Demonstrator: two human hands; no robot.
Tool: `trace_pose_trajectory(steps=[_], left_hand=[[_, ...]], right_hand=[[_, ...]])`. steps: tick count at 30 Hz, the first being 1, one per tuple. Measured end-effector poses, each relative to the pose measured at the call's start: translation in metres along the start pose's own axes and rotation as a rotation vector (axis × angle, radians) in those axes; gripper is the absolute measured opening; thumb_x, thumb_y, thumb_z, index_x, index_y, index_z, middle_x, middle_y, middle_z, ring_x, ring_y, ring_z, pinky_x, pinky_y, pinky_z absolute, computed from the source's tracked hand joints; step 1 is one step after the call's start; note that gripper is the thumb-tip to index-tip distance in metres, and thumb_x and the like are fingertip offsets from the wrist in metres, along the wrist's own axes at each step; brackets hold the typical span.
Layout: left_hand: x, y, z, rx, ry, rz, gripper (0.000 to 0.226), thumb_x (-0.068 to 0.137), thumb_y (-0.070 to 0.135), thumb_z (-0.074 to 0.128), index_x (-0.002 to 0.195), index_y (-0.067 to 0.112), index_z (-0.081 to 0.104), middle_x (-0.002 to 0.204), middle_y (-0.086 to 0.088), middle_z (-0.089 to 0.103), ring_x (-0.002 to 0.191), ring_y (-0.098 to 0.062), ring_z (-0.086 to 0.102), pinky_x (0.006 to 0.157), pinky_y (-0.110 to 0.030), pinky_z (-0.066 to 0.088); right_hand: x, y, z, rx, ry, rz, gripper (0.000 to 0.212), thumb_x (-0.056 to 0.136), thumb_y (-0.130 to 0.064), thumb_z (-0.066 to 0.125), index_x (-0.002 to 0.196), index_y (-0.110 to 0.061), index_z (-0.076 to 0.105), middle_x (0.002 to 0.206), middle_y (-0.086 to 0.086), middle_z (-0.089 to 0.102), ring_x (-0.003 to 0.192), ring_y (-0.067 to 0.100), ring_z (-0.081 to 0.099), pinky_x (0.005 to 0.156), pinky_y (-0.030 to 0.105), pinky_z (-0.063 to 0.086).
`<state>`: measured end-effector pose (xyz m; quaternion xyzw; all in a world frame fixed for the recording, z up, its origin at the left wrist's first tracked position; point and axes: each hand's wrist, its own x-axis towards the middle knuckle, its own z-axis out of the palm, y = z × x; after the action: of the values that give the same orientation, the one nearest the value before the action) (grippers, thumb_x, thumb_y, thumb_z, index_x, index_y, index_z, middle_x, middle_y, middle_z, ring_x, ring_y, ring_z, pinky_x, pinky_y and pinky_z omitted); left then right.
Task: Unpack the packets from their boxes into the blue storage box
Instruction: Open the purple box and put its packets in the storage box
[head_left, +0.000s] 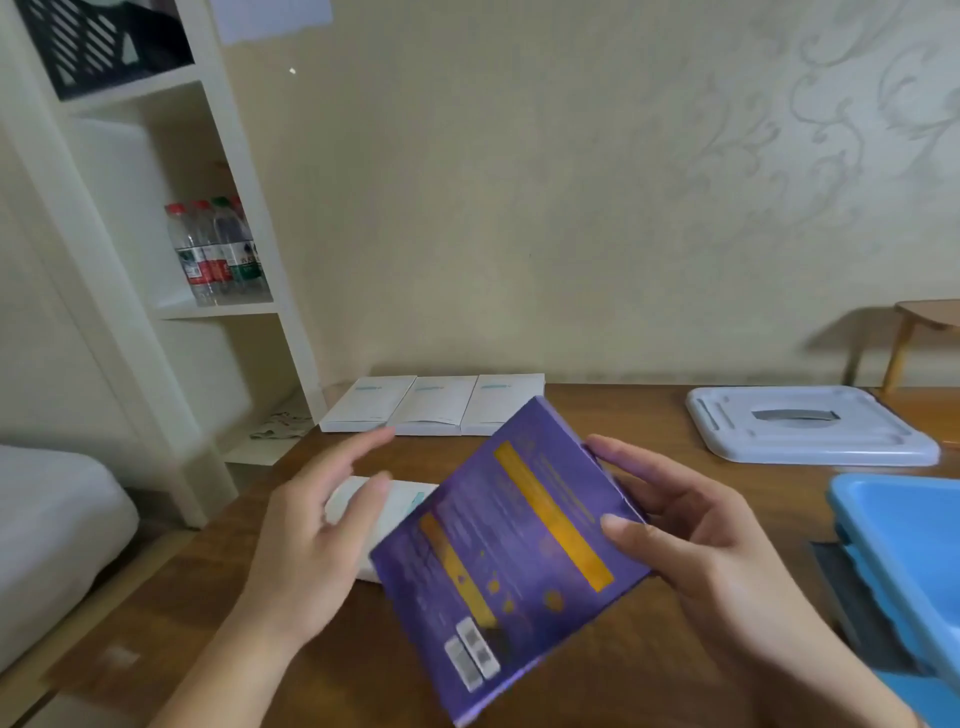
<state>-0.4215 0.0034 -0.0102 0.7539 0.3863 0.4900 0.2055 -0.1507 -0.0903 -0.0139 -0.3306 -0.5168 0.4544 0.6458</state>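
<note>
Item: purple box (511, 556) — flat carton with yellow panels and code stickers, held tilted above the desk (649, 415) at centre frame, printed face toward the camera, probably so an end flap can be found and opened.

Right hand (691, 540): grips the box's edge at 3 o'clock, thumb on the printed face, fingers curled behind; it carries the whole weight.

Left hand (317, 525): spread and blurred, at 9 o'clock of the box, not touching it, holding nothing — seemingly free to work a flap.

Beneath it: a white box (379, 499) flat on the desk, partly hidden by the purple box.

At 12 o'clock: three white boxes (431, 405) in a row, touching, at the desk's far edge — apparently stock awaiting unpacking.

At 3 o'clock: blue storage box (904, 540), open at the desk's right edge, within easy reach; no packets visible in the part shown. Its presumed pale lid (810, 431) lies at 2 o'clock, set aside.

Beyond, at 10 o'clock: white shelf (171, 260) holding water bottles (215, 254).
</note>
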Motion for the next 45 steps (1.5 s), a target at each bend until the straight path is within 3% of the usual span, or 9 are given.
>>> trace_pose_trajectory(steps=[2, 4, 6, 9, 15, 22, 36, 39, 45], left_hand=[[0.012, 0.026, 0.000, -0.076, -0.280, -0.217, 0.048, 0.076, 0.059, 0.063, 0.119, 0.040, 0.065, 0.121, 0.016, 0.068, 0.117, -0.003, 0.061, 0.103, -0.036, 0.047], [0.014, 0.045, 0.001, -0.337, -0.706, -0.474, 0.035, 0.078, 0.047, 0.071, 0.112, 0.040, 0.069, 0.116, 0.006, 0.072, 0.108, -0.014, 0.068, 0.095, -0.039, 0.054], [0.010, 0.051, 0.003, -0.534, -0.848, -0.582, 0.026, 0.083, 0.031, 0.070, 0.109, 0.033, 0.072, 0.114, -0.005, 0.073, 0.102, -0.022, 0.071, 0.085, -0.037, 0.058], [0.005, 0.047, 0.008, -0.621, -0.733, -0.623, 0.039, 0.075, 0.027, 0.075, 0.112, 0.016, 0.071, 0.120, -0.024, 0.066, 0.099, -0.034, 0.068, 0.089, -0.048, 0.054], [-0.005, 0.053, 0.018, -0.571, -0.644, -0.637, 0.023, 0.078, 0.024, 0.070, 0.101, 0.025, 0.074, 0.109, -0.016, 0.073, 0.089, -0.030, 0.073, 0.073, -0.037, 0.059], [-0.008, 0.060, 0.031, -0.556, -0.607, -0.566, 0.028, 0.083, 0.018, 0.065, 0.110, 0.018, 0.070, 0.110, -0.014, 0.073, 0.097, -0.033, 0.071, 0.077, -0.035, 0.058], [-0.011, 0.053, 0.041, -0.516, -0.574, -0.496, 0.032, 0.081, 0.020, 0.067, 0.113, 0.017, 0.067, 0.108, -0.011, 0.074, 0.097, -0.032, 0.071, 0.086, -0.047, 0.056], [-0.012, 0.055, 0.042, -0.595, -0.578, -0.491, 0.024, 0.083, 0.017, 0.065, 0.106, 0.022, 0.072, 0.107, -0.012, 0.074, 0.095, -0.031, 0.072, 0.076, -0.036, 0.057], [-0.012, 0.052, 0.048, -0.522, -0.561, -0.391, 0.028, 0.083, 0.025, 0.067, 0.111, 0.027, 0.069, 0.110, -0.007, 0.073, 0.099, -0.029, 0.071, 0.087, -0.045, 0.055]], right_hand=[[0.001, 0.000, 0.004, -0.001, -0.071, 0.042, 0.045, 0.077, -0.002, 0.069, 0.118, -0.021, 0.069, 0.115, 0.012, 0.072, 0.102, 0.026, 0.070, 0.078, 0.029, 0.056], [0.001, 0.000, 0.007, 0.033, -0.118, 0.114, 0.040, 0.078, -0.005, 0.067, 0.114, -0.021, 0.070, 0.113, 0.013, 0.072, 0.093, 0.026, 0.072, 0.070, 0.030, 0.058], [0.001, 0.001, 0.011, 0.072, -0.092, 0.169, 0.033, 0.077, -0.008, 0.075, 0.107, -0.021, 0.073, 0.108, 0.015, 0.073, 0.083, 0.026, 0.071, 0.064, 0.031, 0.058], [-0.001, 0.008, 0.014, -0.008, 0.062, 0.143, 0.023, 0.075, -0.017, 0.074, 0.097, -0.023, 0.076, 0.098, 0.009, 0.076, 0.076, 0.018, 0.071, 0.061, 0.025, 0.057], [-0.005, 0.014, 0.014, -1.129, 0.266, -0.467, 0.017, 0.073, -0.036, 0.077, 0.089, -0.030, 0.074, 0.100, -0.026, 0.064, 0.094, 0.006, 0.061, 0.080, 0.020, 0.047], [-0.009, 0.011, 0.029, -1.199, 0.383, -0.403, 0.031, 0.067, -0.061, 0.068, 0.081, -0.034, 0.074, 0.091, -0.023, 0.068, 0.070, 0.003, 0.065, 0.054, 0.026, 0.053], [-0.004, 0.020, 0.021, -1.198, 0.410, -0.370, 0.014, 0.072, -0.025, 0.080, 0.075, -0.036, 0.071, 0.089, -0.026, 0.068, 0.061, 0.003, 0.060, 0.051, 0.026, 0.051], [-0.004, 0.019, 0.021, -1.135, 0.382, -0.394, 0.008, 0.074, -0.038, 0.076, 0.080, -0.034, 0.072, 0.093, -0.026, 0.068, 0.068, -0.001, 0.063, 0.056, 0.025, 0.052], [-0.006, 0.020, 0.022, -1.130, 0.385, -0.357, 0.023, 0.069, -0.051, 0.078, 0.083, -0.033, 0.074, 0.095, -0.026, 0.068, 0.070, 0.002, 0.064, 0.056, 0.028, 0.053]])
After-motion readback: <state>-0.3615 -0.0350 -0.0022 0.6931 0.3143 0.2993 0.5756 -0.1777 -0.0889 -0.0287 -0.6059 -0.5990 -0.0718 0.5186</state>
